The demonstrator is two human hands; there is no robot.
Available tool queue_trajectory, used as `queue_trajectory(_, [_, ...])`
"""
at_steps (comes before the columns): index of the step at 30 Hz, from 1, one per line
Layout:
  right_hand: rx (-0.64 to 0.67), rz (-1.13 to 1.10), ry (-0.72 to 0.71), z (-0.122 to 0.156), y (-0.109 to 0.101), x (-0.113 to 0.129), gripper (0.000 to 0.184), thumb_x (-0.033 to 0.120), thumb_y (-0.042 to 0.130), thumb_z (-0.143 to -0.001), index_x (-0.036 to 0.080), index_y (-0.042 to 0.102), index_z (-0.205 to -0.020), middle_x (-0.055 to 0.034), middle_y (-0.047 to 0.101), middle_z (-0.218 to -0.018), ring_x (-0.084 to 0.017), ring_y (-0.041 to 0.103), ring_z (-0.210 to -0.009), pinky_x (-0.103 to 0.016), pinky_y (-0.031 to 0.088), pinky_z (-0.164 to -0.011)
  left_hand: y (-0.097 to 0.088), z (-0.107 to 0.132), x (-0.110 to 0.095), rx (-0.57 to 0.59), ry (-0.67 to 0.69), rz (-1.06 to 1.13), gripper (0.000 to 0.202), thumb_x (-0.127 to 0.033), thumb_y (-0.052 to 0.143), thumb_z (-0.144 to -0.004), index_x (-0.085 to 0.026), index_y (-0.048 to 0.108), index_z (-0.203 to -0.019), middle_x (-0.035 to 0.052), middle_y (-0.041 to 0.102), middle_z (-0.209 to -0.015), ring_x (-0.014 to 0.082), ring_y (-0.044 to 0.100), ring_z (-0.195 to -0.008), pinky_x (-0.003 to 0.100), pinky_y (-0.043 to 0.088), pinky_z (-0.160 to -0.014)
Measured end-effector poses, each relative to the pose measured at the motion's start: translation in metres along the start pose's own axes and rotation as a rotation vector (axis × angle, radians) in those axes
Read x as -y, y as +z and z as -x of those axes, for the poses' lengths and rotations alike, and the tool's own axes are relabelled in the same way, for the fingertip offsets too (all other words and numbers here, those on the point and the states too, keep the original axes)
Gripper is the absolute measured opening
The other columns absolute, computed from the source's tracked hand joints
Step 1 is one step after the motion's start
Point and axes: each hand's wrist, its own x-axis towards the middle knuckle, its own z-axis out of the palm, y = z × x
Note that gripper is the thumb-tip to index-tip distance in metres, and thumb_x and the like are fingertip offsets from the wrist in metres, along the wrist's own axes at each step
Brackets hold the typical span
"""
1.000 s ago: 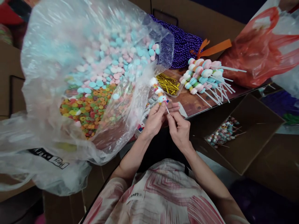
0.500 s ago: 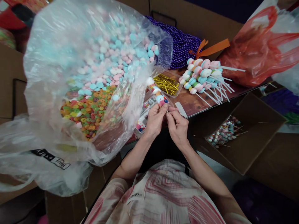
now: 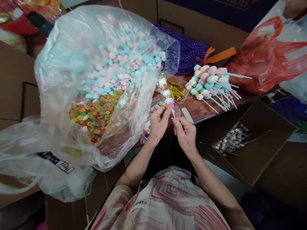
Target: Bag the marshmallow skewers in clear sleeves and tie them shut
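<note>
A candy skewer (image 3: pixel 167 94) of white, pink and blue sweets on a thin white stick stands tilted in a clear sleeve in front of me. My left hand (image 3: pixel 158 124) pinches the sleeve's lower end just under the sweets. My right hand (image 3: pixel 185 134) pinches the bare stick below it. Both hands hover over the near edge of the brown table (image 3: pixel 203 107). A pile of finished skewers (image 3: pixel 211 82) lies to the right on the table.
A large clear bag of pastel and coloured ring candies (image 3: pixel 103 83) fills the left. Gold twist ties (image 3: pixel 177 89), purple beads (image 3: pixel 189 52) and a red plastic bag (image 3: pixel 266 57) lie at the back. An open cardboard box (image 3: pixel 249 140) with skewers sits at the right.
The skewer has tipped more upright and sits higher, with the clear sleeve now over its sweets. Both hands shifted slightly right with it.
</note>
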Motion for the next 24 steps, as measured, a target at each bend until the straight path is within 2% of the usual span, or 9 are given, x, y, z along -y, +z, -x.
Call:
queue_trajectory(2, [0.030,-0.015,0.015,0.001,0.000,-0.002,0.027,0.038,0.055,-0.096,0.019,0.063,-0.079,0.0064,0.043,-0.056,-0.009,0.039,-0.050,-0.024,0.034,-0.051,0.000,0.001,-0.003,-0.038,0.038,-0.074,0.034,-0.047,0.063,-0.092,-0.018,0.064,-0.074,-0.0013,0.064,-0.070,0.0111,0.058,-0.068,0.023,0.048,-0.071])
queue_trajectory(4, [0.040,-0.029,0.021,0.003,0.000,-0.004,0.026,0.039,0.055,-0.097,0.019,0.064,-0.082,0.0063,0.044,-0.057,-0.009,0.039,-0.051,-0.024,0.033,-0.051,0.001,0.003,-0.008,-0.016,0.042,-0.093,0.031,-0.045,0.063,-0.092,-0.019,0.064,-0.076,-0.0012,0.064,-0.072,0.0112,0.057,-0.070,0.023,0.047,-0.072])
queue_trajectory(7, [0.012,-0.036,0.007,0.005,0.000,-0.007,0.026,0.039,0.056,-0.096,0.019,0.062,-0.080,0.0045,0.048,-0.064,-0.009,0.040,-0.056,-0.023,0.034,-0.053,0.003,0.006,-0.011,0.039,-0.007,-0.046,0.023,-0.043,0.068,-0.089,-0.020,0.066,-0.086,-0.0006,0.065,-0.079,0.0127,0.060,-0.076,0.024,0.047,-0.075])
queue_trajectory(11, [0.012,-0.048,0.028,0.005,0.000,-0.006,0.029,0.040,0.054,-0.097,0.020,0.058,-0.076,0.0056,0.044,-0.060,-0.009,0.038,-0.053,-0.023,0.033,-0.051,0.003,0.005,-0.009,0.019,-0.034,-0.026,0.024,-0.042,0.067,-0.090,-0.020,0.064,-0.079,-0.0018,0.061,-0.074,0.0130,0.055,-0.072,0.024,0.044,-0.073])
queue_trajectory(19, [0.013,-0.093,0.034,0.004,-0.002,-0.004,0.029,0.036,0.055,-0.096,0.020,0.054,-0.073,0.0061,0.041,-0.059,-0.009,0.035,-0.052,-0.023,0.032,-0.050,0.001,0.004,-0.013,0.041,0.111,-0.274,0.032,-0.028,0.058,-0.093,-0.022,0.046,-0.064,-0.0032,0.047,-0.062,0.0139,0.043,-0.062,0.028,0.036,-0.066])
queue_trajectory(21, [-0.001,-0.063,0.009,0.004,-0.002,-0.003,0.029,0.035,0.053,-0.096,0.020,0.053,-0.071,0.0050,0.043,-0.062,-0.009,0.038,-0.056,-0.023,0.033,-0.052,0.000,0.004,-0.016,0.094,0.183,-0.340,0.035,-0.023,0.056,-0.092,-0.022,0.041,-0.060,-0.0025,0.043,-0.061,0.0148,0.041,-0.062,0.029,0.034,-0.067])
queue_trajectory(24, [-0.017,0.001,-0.027,0.004,-0.003,-0.001,0.030,0.035,0.052,-0.097,0.020,0.052,-0.070,0.0039,0.045,-0.064,-0.010,0.040,-0.059,-0.024,0.035,-0.055,-0.006,0.006,-0.024,0.255,0.245,-0.370,0.036,-0.020,0.056,-0.090,-0.022,0.039,-0.057,-0.0006,0.043,-0.062,0.0164,0.043,-0.064,0.031,0.035,-0.070])
